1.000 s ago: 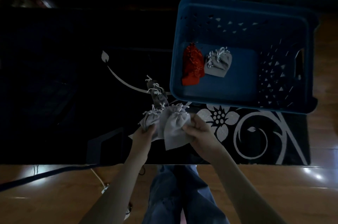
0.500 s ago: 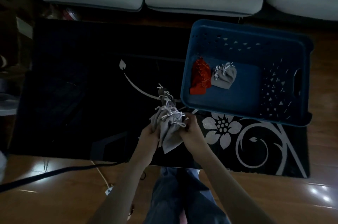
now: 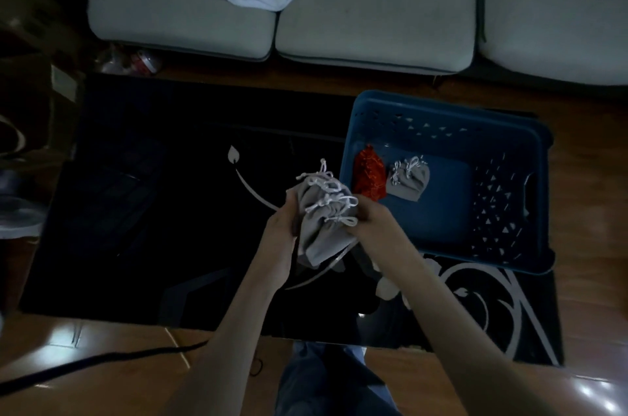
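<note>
Grey drawstring pouches (image 3: 323, 221) gripped between my left hand (image 3: 283, 225) and right hand (image 3: 372, 216); I should squeeze evenly, cords gathered, toward the blue basket (image 3: 441, 116) beyond my right fingers.

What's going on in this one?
A person holds a bundle of grey drawstring pouches between the left hand and right hand, lifted above a black patterned surface. Beside the bundle stands a blue basket, which already holds a red pouch and a single grey pouch. The bundle has not yet gone into the basket.
</note>
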{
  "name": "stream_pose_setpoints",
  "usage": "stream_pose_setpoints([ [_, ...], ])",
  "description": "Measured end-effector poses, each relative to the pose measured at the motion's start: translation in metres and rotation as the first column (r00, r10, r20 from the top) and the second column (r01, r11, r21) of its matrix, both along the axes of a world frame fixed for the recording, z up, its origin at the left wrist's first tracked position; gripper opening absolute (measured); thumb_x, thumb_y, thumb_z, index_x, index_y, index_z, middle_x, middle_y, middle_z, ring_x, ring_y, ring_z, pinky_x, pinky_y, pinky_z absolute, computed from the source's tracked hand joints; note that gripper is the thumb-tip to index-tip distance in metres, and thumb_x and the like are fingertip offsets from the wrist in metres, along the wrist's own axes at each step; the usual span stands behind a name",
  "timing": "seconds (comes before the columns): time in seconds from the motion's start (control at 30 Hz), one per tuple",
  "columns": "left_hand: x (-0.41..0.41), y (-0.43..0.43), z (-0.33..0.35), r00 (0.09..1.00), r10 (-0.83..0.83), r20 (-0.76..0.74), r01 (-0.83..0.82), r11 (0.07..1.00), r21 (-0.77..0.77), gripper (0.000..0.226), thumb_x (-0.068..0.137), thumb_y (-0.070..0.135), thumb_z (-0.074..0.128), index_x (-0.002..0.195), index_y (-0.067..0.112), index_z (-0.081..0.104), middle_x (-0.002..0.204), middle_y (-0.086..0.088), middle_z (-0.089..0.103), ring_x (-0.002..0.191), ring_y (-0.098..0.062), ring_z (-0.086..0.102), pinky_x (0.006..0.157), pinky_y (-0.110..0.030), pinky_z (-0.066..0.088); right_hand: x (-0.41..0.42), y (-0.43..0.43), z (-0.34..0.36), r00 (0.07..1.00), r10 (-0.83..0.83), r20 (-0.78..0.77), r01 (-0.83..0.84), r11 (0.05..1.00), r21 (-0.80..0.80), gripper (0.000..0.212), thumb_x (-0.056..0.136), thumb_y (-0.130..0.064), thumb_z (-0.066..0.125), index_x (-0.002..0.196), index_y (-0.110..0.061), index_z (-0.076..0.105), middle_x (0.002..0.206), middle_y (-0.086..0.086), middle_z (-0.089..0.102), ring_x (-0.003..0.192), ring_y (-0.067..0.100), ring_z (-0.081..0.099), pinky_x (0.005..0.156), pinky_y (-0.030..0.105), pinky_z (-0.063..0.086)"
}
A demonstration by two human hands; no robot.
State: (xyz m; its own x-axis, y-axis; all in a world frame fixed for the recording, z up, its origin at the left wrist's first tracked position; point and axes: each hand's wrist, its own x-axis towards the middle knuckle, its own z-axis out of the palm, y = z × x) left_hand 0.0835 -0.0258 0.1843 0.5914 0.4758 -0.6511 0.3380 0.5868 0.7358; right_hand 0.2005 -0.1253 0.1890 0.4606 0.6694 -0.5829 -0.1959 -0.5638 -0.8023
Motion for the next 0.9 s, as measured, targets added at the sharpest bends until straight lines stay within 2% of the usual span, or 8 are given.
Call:
stream_pose_setpoints([
  [0.1,0.030,0.001,0.008,0.994,-0.103,-0.026,0.106,0.983,0.152,0.037,0.103,0.041,0.031,0.099,0.036,0.067,0.094,0.008,0.074,0.093,-0.012,0.069,0.074,-0.018,0.054,0.036,-0.003,-0.003,0.999,0.015,0.043,-0.011,0.996,-0.084,0.012,0.086,-0.002,0.058,0.091,-0.003,0.069,0.095,0.017,0.070,0.086,0.019,0.064,0.075,0.028,0.047],
  [0.17,0.053,-0.005,0.006,0.991,-0.124,-0.058,0.132,0.976,0.173,0.039,0.102,0.041,0.035,0.097,0.024,0.070,0.091,0.001,0.074,0.090,-0.016,0.069,0.075,-0.024,0.054,0.062,-0.010,-0.013,0.999,-0.003,0.048,0.009,0.993,-0.115,0.013,0.084,0.003,0.056,0.086,0.001,0.068,0.092,0.023,0.069,0.086,0.027,0.067,0.070,0.027,0.046],
  [0.3,0.105,-0.016,-0.020,0.949,-0.264,-0.174,0.300,0.926,0.230,0.046,0.100,0.047,0.036,0.113,0.013,0.063,0.109,-0.014,0.066,0.101,-0.026,0.062,0.079,-0.033,0.045,0.103,-0.026,-0.040,0.993,-0.114,-0.007,0.111,0.974,-0.198,0.029,0.084,0.015,0.045,0.074,-0.006,0.062,0.067,0.007,0.063,0.061,0.013,0.053,0.054,0.017,0.040],
  [0.5,0.171,-0.035,-0.070,0.759,-0.524,-0.386,0.600,0.794,0.102,0.043,0.103,0.033,0.031,0.136,0.011,0.045,0.137,-0.010,0.051,0.121,-0.026,0.050,0.092,-0.028,0.039,0.143,-0.047,-0.112,0.955,-0.296,0.008,0.270,0.859,-0.434,0.020,0.089,0.005,0.052,0.107,0.006,0.062,0.095,0.013,0.062,0.067,0.012,0.056,0.048,0.009,0.046],
  [0.53,0.174,-0.036,-0.077,0.720,-0.567,-0.400,0.642,0.764,0.071,0.041,0.103,0.028,0.034,0.138,0.010,0.045,0.137,-0.011,0.050,0.121,-0.027,0.049,0.095,-0.029,0.039,0.146,-0.050,-0.125,0.963,-0.268,0.033,0.250,0.838,-0.484,0.023,0.091,0.002,0.052,0.111,0.007,0.061,0.100,0.013,0.061,0.069,0.014,0.057,0.051,0.010,0.048],
  [0.63,0.176,-0.039,-0.101,0.673,-0.633,-0.382,0.682,0.731,-0.011,0.036,0.098,0.017,0.043,0.132,0.011,0.053,0.133,-0.006,0.054,0.117,-0.023,0.051,0.101,-0.028,0.040,0.149,-0.051,-0.153,0.996,-0.078,0.045,0.088,0.750,-0.655,0.030,0.096,-0.009,0.048,0.122,0.004,0.055,0.119,0.019,0.059,0.103,0.032,0.060,0.086,0.029,0.047],
  [0.77,0.180,-0.041,-0.107,0.692,-0.609,-0.388,0.651,0.759,-0.030,0.043,0.099,0.004,0.038,0.141,0.011,0.043,0.139,-0.007,0.046,0.127,-0.023,0.042,0.089,-0.013,0.029,0.146,-0.048,-0.172,0.943,-0.326,-0.060,0.217,0.744,-0.632,0.024,0.089,0.004,0.051,0.112,0.002,0.059,0.097,0.022,0.063,0.075,0.030,0.061,0.069,0.042,0.053],
  [0.9,0.184,-0.044,-0.107,0.685,-0.615,-0.390,0.662,0.750,-0.019,0.048,0.096,-0.002,0.035,0.143,0.008,0.040,0.142,0.000,0.040,0.130,-0.024,0.041,0.100,-0.016,0.030,0.146,-0.042,-0.164,0.939,-0.344,0.030,0.280,0.706,-0.650,0.036,0.091,-0.002,0.049,0.127,0.002,0.050,0.121,0.024,0.058,0.109,0.037,0.058,0.095,0.045,0.047],
])
